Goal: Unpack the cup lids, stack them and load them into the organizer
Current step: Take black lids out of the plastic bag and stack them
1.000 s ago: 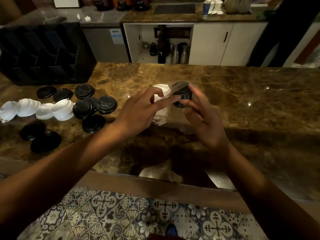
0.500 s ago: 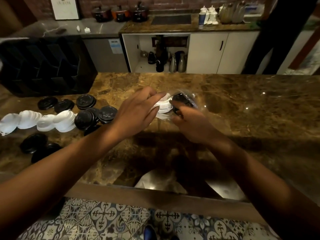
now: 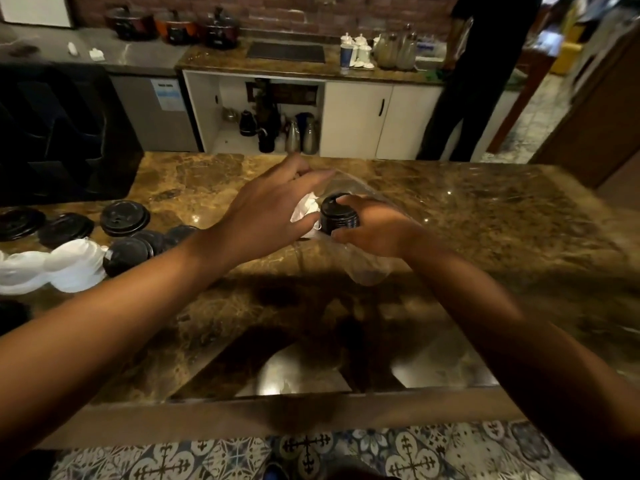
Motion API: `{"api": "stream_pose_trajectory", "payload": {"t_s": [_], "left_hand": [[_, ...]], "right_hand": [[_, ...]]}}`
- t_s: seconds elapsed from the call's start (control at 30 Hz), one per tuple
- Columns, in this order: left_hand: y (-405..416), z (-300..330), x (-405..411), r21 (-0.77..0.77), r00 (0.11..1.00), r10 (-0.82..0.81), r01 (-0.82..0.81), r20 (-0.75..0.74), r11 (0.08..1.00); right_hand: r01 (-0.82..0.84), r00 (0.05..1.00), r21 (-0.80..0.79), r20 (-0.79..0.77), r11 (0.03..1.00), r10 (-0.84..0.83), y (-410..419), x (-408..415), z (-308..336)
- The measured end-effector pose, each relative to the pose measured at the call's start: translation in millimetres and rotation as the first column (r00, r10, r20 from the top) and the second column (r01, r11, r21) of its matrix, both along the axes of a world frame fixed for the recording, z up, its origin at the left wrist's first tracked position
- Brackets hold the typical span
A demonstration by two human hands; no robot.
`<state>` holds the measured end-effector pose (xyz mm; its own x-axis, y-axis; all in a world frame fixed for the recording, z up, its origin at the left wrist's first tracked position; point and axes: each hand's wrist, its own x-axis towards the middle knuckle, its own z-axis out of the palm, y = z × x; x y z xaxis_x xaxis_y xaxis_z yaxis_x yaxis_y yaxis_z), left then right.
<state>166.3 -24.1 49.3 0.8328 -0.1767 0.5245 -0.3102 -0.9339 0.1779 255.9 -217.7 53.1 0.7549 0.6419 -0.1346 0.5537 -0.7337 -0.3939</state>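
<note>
**A:** where's the bagged stuff sitting? going off the black organizer (image 3: 59, 133) as the landmark.

**B:** well right of it, mid marble counter (image 3: 485, 220). right hand (image 3: 377, 230) has fingers curled round the stack of black lids (image 3: 338, 213), inside the clear plastic bag (image 3: 367, 268). left hand (image 3: 266, 213) is over the white lids (image 3: 306, 211) beside the stack, fingers fairly straight; can't tell if it's pinching anything.

**A:** loose ones?

**B:** loose black lids (image 3: 124, 213) and loose white lids (image 3: 59, 265) just in front of the organizer.

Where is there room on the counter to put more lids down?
The right side of the counter beyond the right hand is bare. The left is crowded with black lids and white lids beside the organizer.
</note>
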Motion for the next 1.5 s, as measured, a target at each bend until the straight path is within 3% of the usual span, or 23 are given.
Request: {"api": "stream_pose_trajectory", "payload": {"t_s": [0.2,0.43,0.57,0.8,0.87,1.07,1.3,1.5], "left_hand": [[1,5,4,-0.004,0.998,-0.047,0.047,-0.034,0.999],[-4,7,17,-0.003,0.995,-0.094,0.094,-0.016,0.996],[-7,8,20,-0.027,0.995,-0.105,0.105,-0.002,0.994],[-25,10,22,-0.091,0.994,-0.11,0.107,-0.023,0.99],[-27,10,22,-0.074,0.995,-0.097,0.094,-0.04,0.993],[-29,3,19,-0.123,0.991,-0.121,0.114,-0.051,0.986],[-25,-6,17,-0.126,0.993,-0.092,0.083,-0.069,0.989],[-22,-2,20,-0.105,0.993,-0.093,0.085,-0.071,0.991]], "right_hand": [[0.009,1.0,0.032,0.014,0.999,-0.01,10,13,-5],[-0.05,0.996,-0.036,0.067,0.998,0.053,16,42,-12],[-0.115,0.991,-0.145,0.05,0.983,0.123,18,59,-25],[-0.074,0.982,-0.319,0.142,0.945,0.124,46,82,-61],[-0.037,0.987,-0.297,0.141,0.954,0.082,50,89,-66],[-0.058,0.941,-0.12,0.326,0.991,0.094,52,96,-85],[-0.062,0.972,-0.209,0.208,0.976,0.107,44,106,-107],[-0.008,0.942,-0.191,0.327,0.982,0.071,45,110,-116]]}}
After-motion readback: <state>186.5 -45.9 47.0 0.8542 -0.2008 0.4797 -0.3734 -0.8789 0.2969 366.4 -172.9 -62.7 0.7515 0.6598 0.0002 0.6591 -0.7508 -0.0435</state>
